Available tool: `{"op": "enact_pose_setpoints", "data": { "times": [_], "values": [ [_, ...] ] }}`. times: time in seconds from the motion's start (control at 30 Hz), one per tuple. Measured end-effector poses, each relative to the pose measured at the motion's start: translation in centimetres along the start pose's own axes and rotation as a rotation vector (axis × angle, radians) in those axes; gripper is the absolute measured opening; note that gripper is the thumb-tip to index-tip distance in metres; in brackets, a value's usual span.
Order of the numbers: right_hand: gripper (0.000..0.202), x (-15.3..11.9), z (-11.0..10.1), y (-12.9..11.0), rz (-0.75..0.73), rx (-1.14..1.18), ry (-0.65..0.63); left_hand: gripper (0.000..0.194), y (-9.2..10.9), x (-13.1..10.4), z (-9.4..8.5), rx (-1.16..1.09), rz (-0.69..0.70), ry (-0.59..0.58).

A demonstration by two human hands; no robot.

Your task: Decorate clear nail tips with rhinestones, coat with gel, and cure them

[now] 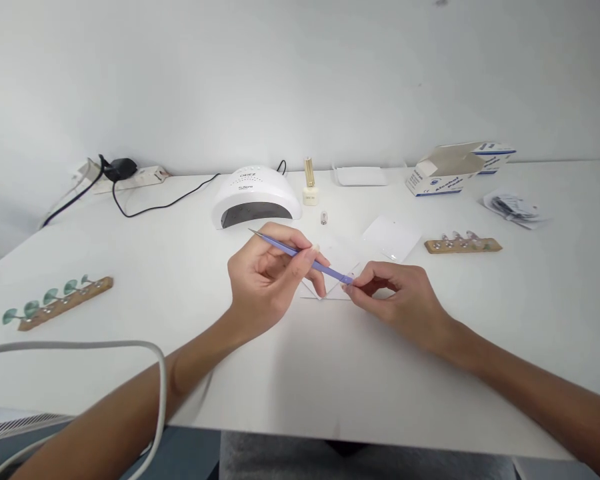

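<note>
A purple pair of tweezers (281, 246) with a pointed metal tip lies across my left hand (273, 273), whose fingers are wrapped round its middle. The tip points up and to the left. At the tool's lower right end, my right hand (397, 293) pinches with thumb and forefinger; what is between those fingertips is too small to make out. White paper cards (337, 253) lie under and behind the fingers. Behind them stand a small clear piece (324, 217) and a cream bottle with a gold cap (310, 193).
A white nail lamp (257, 193) stands at the back. Green pieces stand on a wooden strip (73, 303) at left, clear ones on another (463, 246) at right. Near it are an open box (440, 180) and a packet pile (513, 207). A pale cable (161, 387) crosses my left forearm.
</note>
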State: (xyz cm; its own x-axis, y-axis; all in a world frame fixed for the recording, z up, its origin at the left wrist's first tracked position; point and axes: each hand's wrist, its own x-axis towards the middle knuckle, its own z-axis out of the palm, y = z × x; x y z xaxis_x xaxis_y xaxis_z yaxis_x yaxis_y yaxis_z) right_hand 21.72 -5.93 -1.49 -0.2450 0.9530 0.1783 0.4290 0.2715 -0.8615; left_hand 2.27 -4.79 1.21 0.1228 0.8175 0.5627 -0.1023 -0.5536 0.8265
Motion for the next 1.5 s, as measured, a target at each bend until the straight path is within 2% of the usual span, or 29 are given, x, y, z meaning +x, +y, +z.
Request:
{"op": "enact_pose_setpoints", "data": {
  "times": [0.17,0.37,0.53,0.7,0.83,1.0,1.2,1.27,1.37,1.5],
  "values": [
    [0.019,0.16,-0.11,0.13,0.043,0.006,0.029,0.004,0.17,-0.05,-0.18,0.008,-0.046,-0.027],
    [0.018,0.34,-0.09,0.06,0.018,-0.024,0.007,0.003,0.2,-0.1,0.21,0.005,-0.007,0.067],
    [0.018,0.14,0.04,-0.19,0.008,-0.033,0.004,0.005,-0.01,-0.3,0.29,-0.005,-0.016,-0.005],
    [0.02,0.17,-0.25,0.0,0.023,-0.022,0.041,0.006,0.01,-0.33,0.25,-0.019,-0.01,0.007],
    [0.018,0.14,-0.25,0.01,-0.023,-0.042,0.012,0.006,0.17,-0.27,0.5,-0.029,0.025,0.064],
    [0.017,0.04,-0.02,-0.13,0.003,0.017,0.003,0.004,0.0,-0.25,0.24,-0.034,-0.017,0.007],
    [0.02,0.28,-0.27,0.02,0.059,0.101,0.03,0.004,-0.08,-0.03,-0.21,-0.033,-0.031,-0.005],
    [0.021,0.35,-0.34,0.07,0.061,0.092,0.029,0.004,0.03,-0.03,-0.07,-0.03,-0.014,0.013],
    [0.018,0.28,-0.29,0.0,0.049,0.044,-0.037,0.003,0.17,-0.16,0.25,-0.016,0.001,0.051],
    [0.017,0.11,-0.08,-0.18,0.058,0.011,-0.034,0.003,0.11,-0.38,0.38,0.006,-0.016,-0.004]
  ]
}}
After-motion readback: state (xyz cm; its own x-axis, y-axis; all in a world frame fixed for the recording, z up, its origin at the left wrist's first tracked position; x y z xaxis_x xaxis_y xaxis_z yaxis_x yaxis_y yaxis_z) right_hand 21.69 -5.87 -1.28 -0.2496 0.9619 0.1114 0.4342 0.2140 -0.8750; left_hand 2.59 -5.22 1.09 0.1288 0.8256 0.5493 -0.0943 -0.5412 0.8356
